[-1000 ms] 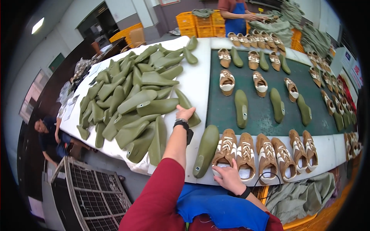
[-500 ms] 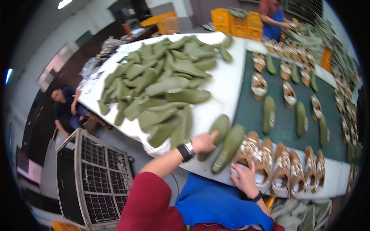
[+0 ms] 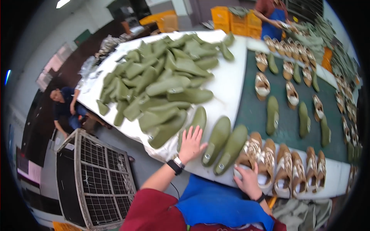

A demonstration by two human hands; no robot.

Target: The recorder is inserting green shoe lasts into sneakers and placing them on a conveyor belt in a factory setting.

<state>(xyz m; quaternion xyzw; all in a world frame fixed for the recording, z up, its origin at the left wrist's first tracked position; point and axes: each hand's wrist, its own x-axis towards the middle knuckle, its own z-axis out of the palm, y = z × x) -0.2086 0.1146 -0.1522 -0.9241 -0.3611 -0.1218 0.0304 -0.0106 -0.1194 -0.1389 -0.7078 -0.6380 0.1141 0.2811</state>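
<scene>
Large olive-green shoe lasts lie in a heap (image 3: 154,77) on the white table. My left hand (image 3: 191,144) rests with spread fingers over one last (image 3: 199,116) at the heap's near right edge. Just right of it, two lasts (image 3: 217,140) (image 3: 233,148) lie side by side, toes pointing away from me. My right hand (image 3: 248,181) is closed around the heel end of a tan and white shoe (image 3: 252,146), the leftmost in a near row. Part of that shoe is hidden by my fingers. Several similar shoes (image 3: 283,165) continue the row rightward.
A green mat (image 3: 252,121) carries more shoes and lasts to the right. A wire-mesh metal frame (image 3: 104,173) stands left of the table. One person (image 3: 67,106) sits at the far left; another (image 3: 273,19) works at the far right near orange crates (image 3: 231,21).
My left hand has moved left from the paired lasts to a last at the heap's edge, which now lies farther right, apart from the heap. My right hand stays at the shoe.
</scene>
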